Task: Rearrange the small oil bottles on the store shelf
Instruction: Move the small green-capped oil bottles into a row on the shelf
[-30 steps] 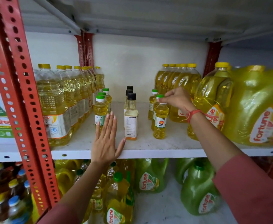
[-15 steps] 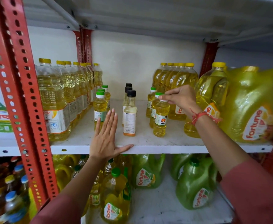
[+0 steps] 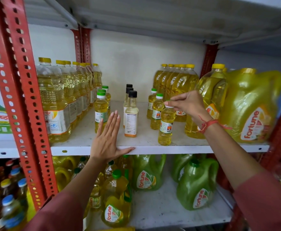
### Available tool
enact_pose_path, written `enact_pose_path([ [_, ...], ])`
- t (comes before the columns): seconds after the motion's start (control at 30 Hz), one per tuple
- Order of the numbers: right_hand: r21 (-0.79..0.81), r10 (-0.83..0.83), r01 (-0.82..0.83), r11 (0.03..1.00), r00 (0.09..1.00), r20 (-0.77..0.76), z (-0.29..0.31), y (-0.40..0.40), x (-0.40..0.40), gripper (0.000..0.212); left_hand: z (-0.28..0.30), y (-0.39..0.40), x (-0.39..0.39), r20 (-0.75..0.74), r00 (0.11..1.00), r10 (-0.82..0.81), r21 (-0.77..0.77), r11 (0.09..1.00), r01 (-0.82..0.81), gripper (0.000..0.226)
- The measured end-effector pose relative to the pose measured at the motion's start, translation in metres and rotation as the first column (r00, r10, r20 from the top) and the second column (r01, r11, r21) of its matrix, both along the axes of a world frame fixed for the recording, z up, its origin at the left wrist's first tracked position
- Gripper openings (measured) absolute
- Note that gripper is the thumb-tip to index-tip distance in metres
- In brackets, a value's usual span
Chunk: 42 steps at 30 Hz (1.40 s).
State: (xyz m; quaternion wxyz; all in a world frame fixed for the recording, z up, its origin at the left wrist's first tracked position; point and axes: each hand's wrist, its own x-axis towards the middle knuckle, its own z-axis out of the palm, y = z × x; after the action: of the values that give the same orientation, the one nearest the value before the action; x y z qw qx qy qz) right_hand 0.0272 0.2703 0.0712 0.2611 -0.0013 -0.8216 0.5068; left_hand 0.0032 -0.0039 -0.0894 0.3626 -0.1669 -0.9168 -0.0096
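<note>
Small oil bottles stand in three short rows on the white shelf (image 3: 153,148). My right hand (image 3: 185,105) pinches the cap of the front green-capped bottle (image 3: 166,125), which stands near the shelf's front edge. Behind it are two more green-capped bottles (image 3: 156,112). In the middle stand three black-capped bottles (image 3: 131,115), one behind the other. On the left is another row of green-capped bottles (image 3: 101,110). My left hand (image 3: 107,139) lies flat and open, fingers up, against the shelf edge in front of that left row, thumb along the edge.
Tall yellow-capped oil bottles (image 3: 56,100) line the shelf's left side, and more (image 3: 178,82) stand at the back right. Large Fortune jugs (image 3: 251,105) fill the right. A red perforated upright (image 3: 20,97) frames the left. Green jugs (image 3: 196,184) sit on the shelf below.
My right hand has drawn the front right green-capped bottle forward, toward the shelf's front edge. My left hand stays flat at the edge, thumb now spread along it.
</note>
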Motion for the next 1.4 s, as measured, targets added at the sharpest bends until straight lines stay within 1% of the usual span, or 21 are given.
enact_pose_path([
  [0.27,0.001,-0.015,0.015,1.000,1.000,0.001,0.000,0.002,0.001,0.037,0.001,-0.001,0.002,0.027,1.000,0.006,-0.033,0.999,-0.005,0.125],
  [0.57,0.008,-0.049,0.050,0.999,0.999,-0.015,0.002,0.000,0.000,0.040,-0.004,-0.007,0.007,0.049,0.999,-0.021,-0.063,0.998,0.024,0.123],
  [0.83,0.048,-0.062,0.063,0.997,0.998,-0.022,0.001,-0.003,-0.001,0.040,-0.005,-0.009,0.010,0.053,0.998,-0.025,-0.064,0.998,0.029,0.123],
  [0.97,0.074,-0.076,0.076,0.994,0.997,-0.008,0.002,-0.001,-0.001,0.042,-0.005,-0.008,0.011,0.043,0.998,-0.035,-0.030,0.999,0.036,0.122],
  [1.07,0.169,-0.120,0.123,0.978,0.992,-0.027,0.007,-0.003,0.002,0.050,-0.003,-0.009,0.013,0.023,0.999,-0.028,0.012,1.000,0.028,0.122],
  [1.13,0.227,-0.136,0.154,0.962,0.986,-0.092,0.014,-0.010,0.004,0.054,0.002,-0.015,0.012,-0.005,1.000,-0.008,0.052,0.999,0.008,0.120],
  [1.2,0.261,-0.121,0.163,0.952,0.978,-0.169,0.021,-0.022,0.003,0.052,0.008,-0.026,0.010,-0.029,0.999,0.014,0.073,0.997,-0.012,0.117],
  [1.27,0.283,-0.082,0.141,0.949,0.974,-0.210,0.025,-0.040,-0.001,0.048,0.013,-0.043,0.007,-0.044,0.998,0.041,0.084,0.996,-0.038,0.115],
  [1.4,0.367,-0.008,0.076,0.927,0.983,-0.182,0.022,-0.085,-0.018,0.048,0.013,-0.065,0.003,-0.048,0.996,0.075,0.100,0.993,-0.070,0.113],
])
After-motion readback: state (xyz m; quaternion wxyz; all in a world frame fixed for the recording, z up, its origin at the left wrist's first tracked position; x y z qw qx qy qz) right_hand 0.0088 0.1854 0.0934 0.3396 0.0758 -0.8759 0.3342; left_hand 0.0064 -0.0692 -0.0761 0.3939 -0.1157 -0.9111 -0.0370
